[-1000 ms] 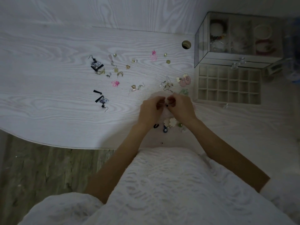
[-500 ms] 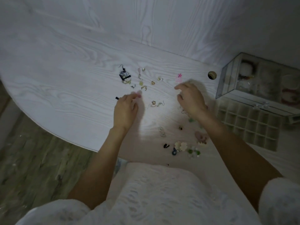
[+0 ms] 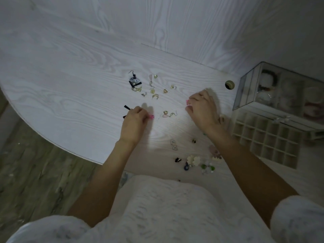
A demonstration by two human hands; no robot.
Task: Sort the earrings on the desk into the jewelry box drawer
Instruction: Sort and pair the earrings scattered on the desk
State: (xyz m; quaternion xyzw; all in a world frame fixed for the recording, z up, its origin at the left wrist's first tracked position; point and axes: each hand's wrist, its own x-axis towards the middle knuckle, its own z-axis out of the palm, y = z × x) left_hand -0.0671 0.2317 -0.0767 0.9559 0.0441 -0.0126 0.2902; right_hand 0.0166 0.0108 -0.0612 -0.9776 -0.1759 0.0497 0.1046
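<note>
on the tabletop (image 3: 70,95), the left hand (image 3: 134,122) pinches a pink earring (image 3: 151,116). loose earrings (image 3: 152,88) lie between the hands. the right hand (image 3: 203,109) seems to pinch another pink piece (image 3: 187,102). further right, the drawer (image 3: 266,139) sits pulled out of the jewelry box (image 3: 284,92).

No readable text on the desk

No lettering, label, brand mark or number can be made out on the white wood-grain desk (image 3: 70,88), the scattered earrings (image 3: 154,96) or the glass jewelry box (image 3: 280,92) at its right edge.
</note>
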